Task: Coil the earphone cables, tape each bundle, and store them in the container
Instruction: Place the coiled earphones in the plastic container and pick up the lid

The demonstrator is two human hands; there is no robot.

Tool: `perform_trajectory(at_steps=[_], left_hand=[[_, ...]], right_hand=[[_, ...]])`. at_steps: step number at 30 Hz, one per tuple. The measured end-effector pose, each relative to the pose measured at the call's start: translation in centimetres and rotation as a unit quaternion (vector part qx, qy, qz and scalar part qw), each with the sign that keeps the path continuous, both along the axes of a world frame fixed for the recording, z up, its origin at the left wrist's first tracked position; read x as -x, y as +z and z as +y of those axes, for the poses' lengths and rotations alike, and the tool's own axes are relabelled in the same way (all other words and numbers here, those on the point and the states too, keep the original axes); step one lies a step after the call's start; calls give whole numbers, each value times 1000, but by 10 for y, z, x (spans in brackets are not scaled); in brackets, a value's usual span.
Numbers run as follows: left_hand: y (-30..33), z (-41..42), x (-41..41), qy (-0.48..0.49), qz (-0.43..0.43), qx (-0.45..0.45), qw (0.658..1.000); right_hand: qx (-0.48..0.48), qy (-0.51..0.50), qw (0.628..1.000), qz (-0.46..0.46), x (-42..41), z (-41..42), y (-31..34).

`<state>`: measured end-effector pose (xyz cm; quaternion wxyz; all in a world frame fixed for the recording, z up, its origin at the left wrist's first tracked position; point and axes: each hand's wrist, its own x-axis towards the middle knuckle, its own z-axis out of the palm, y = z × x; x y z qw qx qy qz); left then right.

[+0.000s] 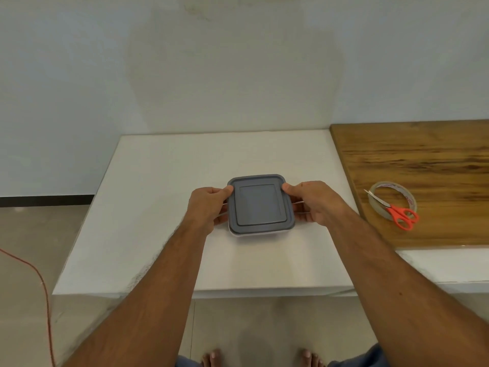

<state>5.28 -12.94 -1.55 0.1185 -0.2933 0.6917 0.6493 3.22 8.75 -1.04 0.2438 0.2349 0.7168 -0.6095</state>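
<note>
On the white table (164, 234), central, sits the container (260, 231), gray lid (260, 202) fitted on top, base flat, lid face up. Roughly square, so no clear long axis; edges run about parallel to the table edges. Left hand (209, 207) grasps the left side, right hand (309, 205) the right; fingers curl round the sides, thumbs rest on the lid's far corners. Container lies directly between both hands, equally near each. Contents hidden; no earphone cables visible. Judgement: either closing or about to lift the lid. On the wooden board (423, 160), right, well apart: tape roll (408, 201) with orange-handled scissors (397, 211) lying across it.
</note>
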Motion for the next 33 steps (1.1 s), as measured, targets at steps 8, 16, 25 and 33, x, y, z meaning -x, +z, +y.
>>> perform_trajectory(at_steps=[8,16,25,33], left_hand=[[10,-5,-10,-24,8,58,998],[17,-21,-46,-149,-65,50,985],[5,-17,-47,-112,-78,19,990],[3,-14,-47,-109,-64,61,990]], right_hand=[[-23,29,999,38,-15,11,4],[3,129,991,-47,-33,26,8],[38,95,992,-79,-34,21,1],[41,87,993,-73,-36,19,1]])
